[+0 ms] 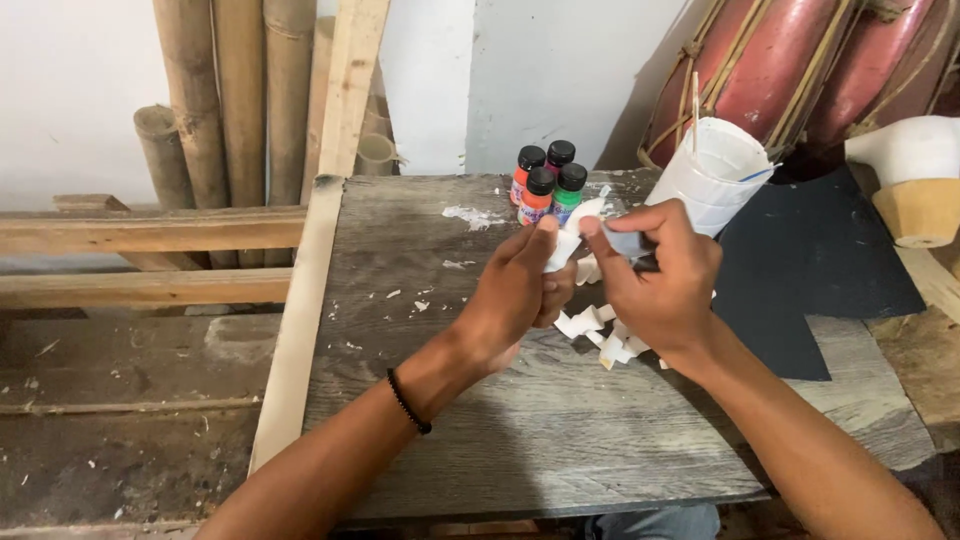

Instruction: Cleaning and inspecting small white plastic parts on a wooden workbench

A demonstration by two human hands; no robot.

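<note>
Leaning against the white wall (70,90) to the left of the grey wooden board (440,400) were thick bamboo poles (240,100), with rough timber rails (150,232) below them. Above the board's middle, the left hand (515,300), a black bead bracelet (408,401) at its wrist, pinched a white curled strip (568,238) between thumb and fingers. The right hand (660,285) gripped a small grey piece (626,241) at the strip's end. White offcuts (600,335) lay on the board under the hands. Four small paint bottles (548,183) stood at the board's far edge; right of them sat a white cone (712,175), a dark sheet (810,270) and red drums (800,70).
</note>
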